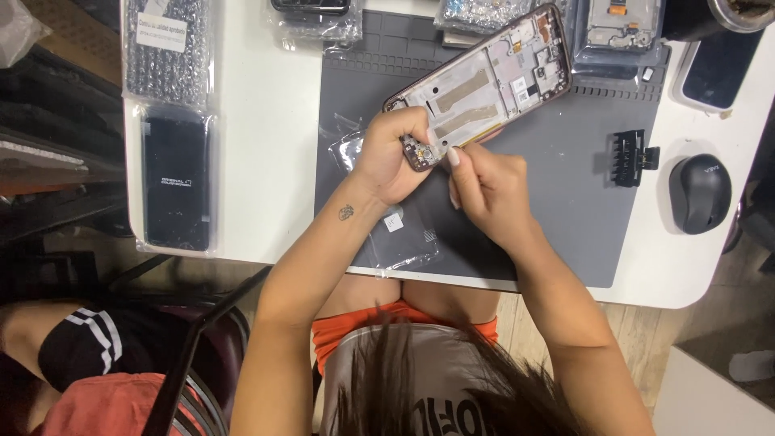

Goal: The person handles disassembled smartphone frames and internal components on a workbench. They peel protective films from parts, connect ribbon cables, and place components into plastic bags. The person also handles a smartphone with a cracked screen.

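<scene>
Opened phone frame (484, 81), centre-top of frame, tilted over grey mat (565, 210) | left hand (391, 157) closed round lower end | right hand (484, 190) pinched at bottom board, possibly holding small part | best steadied, light pressure | black mouse (699, 194) right.

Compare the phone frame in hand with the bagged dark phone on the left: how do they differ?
The phone frame is opened, its boards and tape strips showing; the bagged phone shows only a dark, closed face. The frame is held tilted above the grey mat, gripped by the left hand with the right hand at its lower end; the bagged phone lies flat on the white table, untouched. The frame is bare; the other is sealed in clear plastic. Both are slim rectangles.
</scene>
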